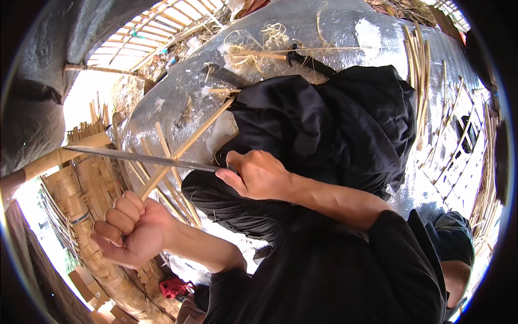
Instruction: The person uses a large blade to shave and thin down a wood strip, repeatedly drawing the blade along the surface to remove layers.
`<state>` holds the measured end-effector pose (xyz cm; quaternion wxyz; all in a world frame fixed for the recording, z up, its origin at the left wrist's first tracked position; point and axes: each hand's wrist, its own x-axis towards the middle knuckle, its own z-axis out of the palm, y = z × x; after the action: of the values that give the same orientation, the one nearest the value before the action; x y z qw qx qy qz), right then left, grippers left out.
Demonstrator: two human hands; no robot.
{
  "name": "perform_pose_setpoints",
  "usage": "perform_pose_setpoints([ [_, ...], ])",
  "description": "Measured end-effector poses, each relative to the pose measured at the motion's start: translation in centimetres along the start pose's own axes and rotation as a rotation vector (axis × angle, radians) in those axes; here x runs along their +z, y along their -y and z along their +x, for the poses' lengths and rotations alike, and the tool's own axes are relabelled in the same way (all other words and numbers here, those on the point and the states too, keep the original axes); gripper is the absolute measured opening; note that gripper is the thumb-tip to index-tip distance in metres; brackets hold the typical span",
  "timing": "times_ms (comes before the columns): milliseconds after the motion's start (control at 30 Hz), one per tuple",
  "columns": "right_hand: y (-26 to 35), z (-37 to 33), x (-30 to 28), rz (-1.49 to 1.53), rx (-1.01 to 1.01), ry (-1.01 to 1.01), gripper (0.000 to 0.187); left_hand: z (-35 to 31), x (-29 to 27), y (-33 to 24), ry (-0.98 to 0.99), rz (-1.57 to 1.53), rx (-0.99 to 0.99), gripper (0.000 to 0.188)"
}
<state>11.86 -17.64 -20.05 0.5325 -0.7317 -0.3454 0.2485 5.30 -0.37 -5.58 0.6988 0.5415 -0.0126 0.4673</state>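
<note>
- Closest of all is the worker's black shirt point(329, 275), filling the lower middle of what I can see.
- Over at the far left, low down, some cardboard boxes point(83, 283) sit beneath a pale bamboo-slat wall panel point(75, 200).
- Next comes the left hand point(132, 229), its fingers curled tight and clamped around the near end of a split bamboo strip point(199, 135).
- That strip slants up and rightward from the fist to the worker's draped black clothing point(313, 108), and a long knife point(121, 154) lies across it, just above the fist. To do this well, I'd say, hold the blade shallow, use light, even strokes, brace the strip's far end and direct the edge away from those fingers.
- Right of the crossing, the right hand point(261, 175) is closed on the knife's handle end, thumb along the top; the handle itself is mostly hidden.
- Beyond, curly shavings point(275, 35) lie on the silvery sheet point(345, 19).
- Farther right rest a bundle of thin strips point(417, 81) and an open bamboo lattice point(453, 140).
- Brands, labels, writing: none that I can read, even on the boxes.
</note>
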Motion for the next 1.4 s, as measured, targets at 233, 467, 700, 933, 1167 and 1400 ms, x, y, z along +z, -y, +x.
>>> perform_pose_setpoints([
  [233, 4.3, 0.5, -1.4, -0.068, -0.058, -0.047, 0.047, -0.8, 2.6, 1.4, -0.213, 0.165, 0.145, 0.047],
  [467, 2.1, 0.3, -2.1, -0.083, 0.069, -0.136, 0.045, -1.0, 4.6, 2.2, -0.27, 0.203, 0.139, 0.047],
  [700, -9.7, 1.2, 0.5, -0.362, 0.101, -0.274, 0.047, -0.3, 4.3, 2.2, -0.231, 0.213, 0.147, 0.047],
  [933, -3.6, 2.3, 1.6, -0.045, 0.069, -0.193, 0.051, 2.2, 2.2, 0.5, -0.405, 0.386, 0.139, 0.046],
  [1167, -5.1, 1.7, 4.1, -0.068, 0.181, -0.097, 0.052, 3.2, -1.7, -1.2, -0.531, 0.537, 0.205, 0.046],
  [1400, -8.1, 1.1, 3.6, -0.18, 0.194, 0.03, 0.052, 0.8, -5.8, -3.0, -0.483, 0.426, 0.155, 0.048],
])
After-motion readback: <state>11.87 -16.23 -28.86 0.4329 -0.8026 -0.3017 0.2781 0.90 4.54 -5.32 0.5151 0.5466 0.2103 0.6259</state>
